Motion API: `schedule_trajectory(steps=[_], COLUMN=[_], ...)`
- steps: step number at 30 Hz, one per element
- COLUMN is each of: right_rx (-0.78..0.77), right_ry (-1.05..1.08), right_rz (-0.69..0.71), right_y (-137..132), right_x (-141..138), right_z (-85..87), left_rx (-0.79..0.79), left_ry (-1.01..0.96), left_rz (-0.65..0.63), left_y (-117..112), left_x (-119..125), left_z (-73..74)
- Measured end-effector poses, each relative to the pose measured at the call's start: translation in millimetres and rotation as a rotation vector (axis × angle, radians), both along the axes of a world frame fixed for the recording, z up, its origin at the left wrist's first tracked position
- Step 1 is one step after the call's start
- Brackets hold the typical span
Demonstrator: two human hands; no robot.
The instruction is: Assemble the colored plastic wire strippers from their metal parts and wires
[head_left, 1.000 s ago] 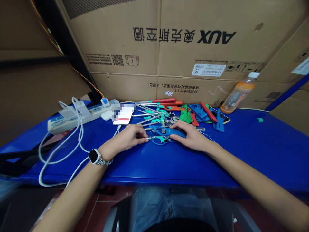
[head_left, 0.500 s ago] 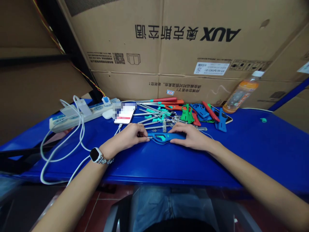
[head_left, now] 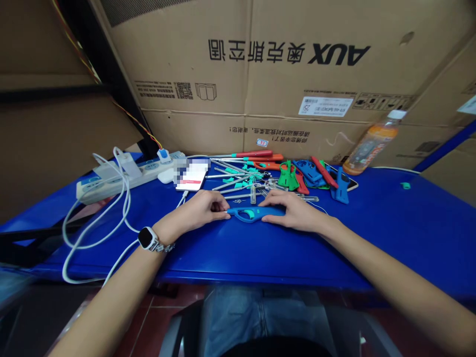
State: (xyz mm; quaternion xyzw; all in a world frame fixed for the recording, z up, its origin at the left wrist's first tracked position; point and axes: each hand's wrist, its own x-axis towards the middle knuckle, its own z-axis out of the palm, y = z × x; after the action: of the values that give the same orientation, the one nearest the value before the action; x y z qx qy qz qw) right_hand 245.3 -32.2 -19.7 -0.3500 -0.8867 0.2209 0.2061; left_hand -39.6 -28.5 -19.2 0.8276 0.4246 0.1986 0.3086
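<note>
A blue plastic handle with a teal trigger [head_left: 253,213] lies flat on the blue table [head_left: 260,248] between my hands. My left hand [head_left: 199,210], a smartwatch on its wrist, curls its fingers and pinches the handle's left tip. My right hand [head_left: 293,208] presses its fingers down on the handle's right end. Just behind the hands lies a heap of thin metal rods with teal pieces [head_left: 241,181].
Red-handled parts [head_left: 256,156] and green, red and blue handle shells [head_left: 312,176] lie at the back. A phone [head_left: 191,174], a power strip [head_left: 122,176] with white cables [head_left: 92,223], an orange bottle [head_left: 372,141] and cardboard boxes [head_left: 282,74] surround the work area.
The two blue shells, apart a second ago with the metal insert showing, now sit closed together as one handle. Both hands stayed in place, my right hand shifting slightly right.
</note>
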Motion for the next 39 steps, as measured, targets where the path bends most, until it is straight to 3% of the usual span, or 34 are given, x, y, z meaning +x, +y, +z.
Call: schedule_trajectory(steps=[8, 13, 22, 28, 36, 39], right_rx=[-0.028, -0.027, -0.015, -0.083, 0.079, 0.135], right_ry=[-0.003, 0.003, -0.023, 0.024, -0.163, -0.166], right_rz=[-0.028, -0.031, -0.072, -0.116, -0.131, -0.212], right_y=[2, 3, -7, -15, -24, -25], right_x=[1, 1, -3, -4, -11, -15], right_z=[-2.8, -5.3, -0.3, 1.1, 5.2, 5.0], left_rx=[0.15, 0.138, 0.146, 0.141, 0.498, 0.723], left_ry=[0.029, 0.021, 0.065, -0.055, 0.005, 0.023], left_rz=[-0.088, -0.097, -0.101, -0.053, -0.109, -0.009], left_y=[-2, 5, -2, -6, -2, -2], left_x=[1, 0, 1, 1, 1, 4], left_z=[1.3, -3.0, 3.1, 7.0, 16.5, 25.7])
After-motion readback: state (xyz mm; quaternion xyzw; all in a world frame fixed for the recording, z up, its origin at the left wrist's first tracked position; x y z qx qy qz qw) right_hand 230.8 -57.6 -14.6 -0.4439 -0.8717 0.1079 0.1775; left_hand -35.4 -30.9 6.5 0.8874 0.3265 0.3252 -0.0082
